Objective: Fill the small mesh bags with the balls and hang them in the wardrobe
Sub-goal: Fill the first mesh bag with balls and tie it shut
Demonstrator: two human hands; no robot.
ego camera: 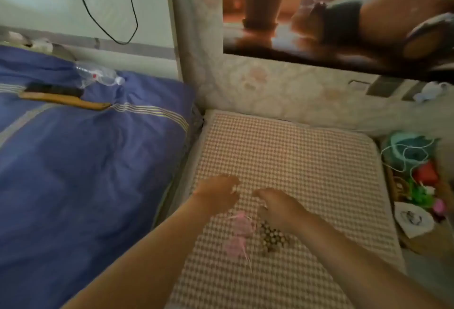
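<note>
Two small pink mesh bags [239,233] lie on a checked cushion [307,161], one behind the other, with thin strings trailing from them. Right beside them sits a heap of small dark and pale balls [271,237]. My left hand [216,194] hovers just beyond the bags with its fingers curled, and blurred pale string [235,187] shows at its fingertips. My right hand [277,208] is over the far edge of the ball heap, fingers bent toward the left hand. Motion blur hides whether the right hand holds anything.
A blue quilt [86,161] lies to the left with a brush [61,97] and a clear plastic bottle [98,76] on it. At the right, a basket [403,190] holds yarn and coloured bits. A screen [344,14] fills the wall ahead.
</note>
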